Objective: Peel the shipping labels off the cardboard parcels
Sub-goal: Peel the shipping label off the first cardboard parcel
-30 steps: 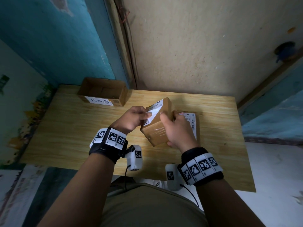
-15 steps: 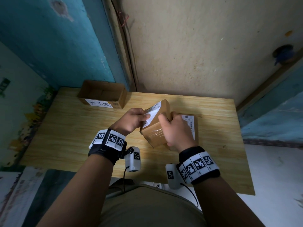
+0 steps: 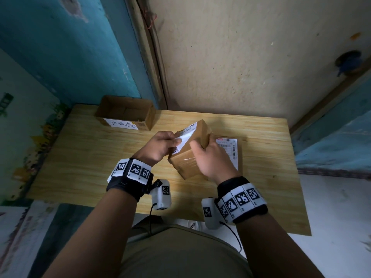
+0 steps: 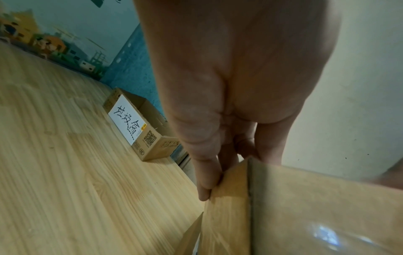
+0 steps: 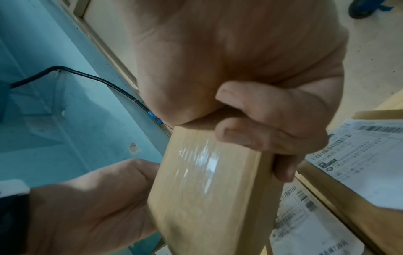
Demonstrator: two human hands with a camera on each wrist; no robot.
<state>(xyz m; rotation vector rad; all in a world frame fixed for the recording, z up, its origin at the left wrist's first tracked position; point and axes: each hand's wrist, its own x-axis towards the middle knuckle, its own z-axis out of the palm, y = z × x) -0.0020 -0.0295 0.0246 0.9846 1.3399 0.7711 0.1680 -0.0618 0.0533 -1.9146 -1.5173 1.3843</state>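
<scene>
Mid-peel. My right hand fingers clamp the tilted parcel above the bench; left hand fingers pinch the half-lifted label. Next: steady, low pull leftward so it doesn't tear. Second labelled parcel waits behind.

The left hand reaches down, its fingers touching the upper edge of a tilted cardboard parcel with glossy tape. Beyond, an open cardboard box bearing a handwritten white label sits on the wooden counter.
</scene>
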